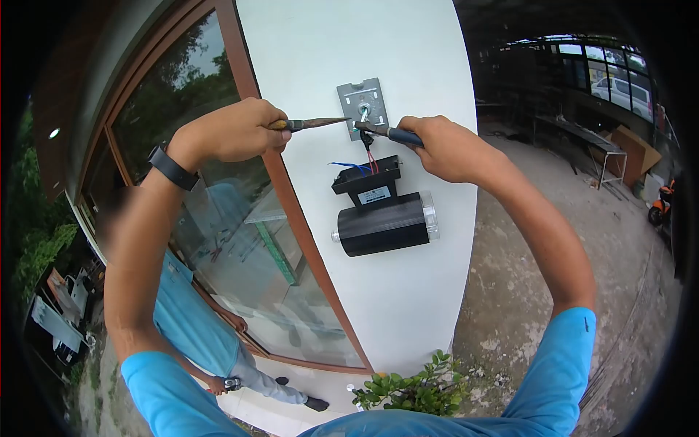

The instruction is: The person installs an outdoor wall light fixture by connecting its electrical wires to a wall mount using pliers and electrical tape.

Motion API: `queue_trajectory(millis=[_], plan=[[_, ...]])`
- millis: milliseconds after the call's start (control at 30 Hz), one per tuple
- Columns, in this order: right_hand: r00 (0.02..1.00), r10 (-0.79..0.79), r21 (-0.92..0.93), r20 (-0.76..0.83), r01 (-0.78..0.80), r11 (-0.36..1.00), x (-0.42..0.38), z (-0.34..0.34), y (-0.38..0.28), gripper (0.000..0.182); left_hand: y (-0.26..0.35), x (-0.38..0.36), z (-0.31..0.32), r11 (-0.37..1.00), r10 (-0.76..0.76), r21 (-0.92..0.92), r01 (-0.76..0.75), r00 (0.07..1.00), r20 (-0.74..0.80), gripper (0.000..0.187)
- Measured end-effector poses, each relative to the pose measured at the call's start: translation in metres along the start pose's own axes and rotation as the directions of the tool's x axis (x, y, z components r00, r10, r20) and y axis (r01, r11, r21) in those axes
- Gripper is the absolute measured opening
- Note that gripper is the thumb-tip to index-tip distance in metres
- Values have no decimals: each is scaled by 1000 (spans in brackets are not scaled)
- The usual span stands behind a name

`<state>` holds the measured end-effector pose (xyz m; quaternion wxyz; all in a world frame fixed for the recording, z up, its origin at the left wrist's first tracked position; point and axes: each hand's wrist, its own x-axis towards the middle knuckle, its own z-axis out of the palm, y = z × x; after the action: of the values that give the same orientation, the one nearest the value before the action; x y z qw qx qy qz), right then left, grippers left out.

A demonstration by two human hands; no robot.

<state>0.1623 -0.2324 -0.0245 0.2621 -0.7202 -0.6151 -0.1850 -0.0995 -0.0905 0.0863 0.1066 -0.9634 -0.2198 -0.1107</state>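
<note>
Blue-sleeved, gripping a pointed tool (320, 123) in closed left hand (240, 131) and pliers (404, 136) in closed right hand (448, 148), at the plate (349, 96) above the lamp (382, 227), with any hold on the white wire (365, 114) too small to tell.

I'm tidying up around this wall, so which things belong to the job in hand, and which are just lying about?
In the job:
- pointed tool, left hand
- blue-handled tool, right hand
- gray plate
- wires
- black fixture

Apparently just about:
- plant
- far table
- cardboard
- van
</note>
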Motion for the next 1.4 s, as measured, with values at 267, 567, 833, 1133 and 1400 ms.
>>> queue_trajectory(millis=[267,567,833,1133,1400], plan=[[1000,-21,-10,-17,21,1000,3,3,6,34,-1,8,6,999,-43,-4,43,997,60,33],[1000,-6,-8,-2,6,1000,0,-2,-2,34,-3,14,0,1000,-5,13,4,995,97,31],[999,29,-3,26,-29,1000,-1,-4,-5,34,-6,18,2,1000,-1,-19,3,995,104,30],[1000,-11,1,-15,11,1000,2,1,3,36,-2,14,6,990,61,123,-65,998,34,28],[1000,-1,-5,0,1,1000,1,0,-1,37,10,-5,29,894,213,429,-129,965,-152,15]])
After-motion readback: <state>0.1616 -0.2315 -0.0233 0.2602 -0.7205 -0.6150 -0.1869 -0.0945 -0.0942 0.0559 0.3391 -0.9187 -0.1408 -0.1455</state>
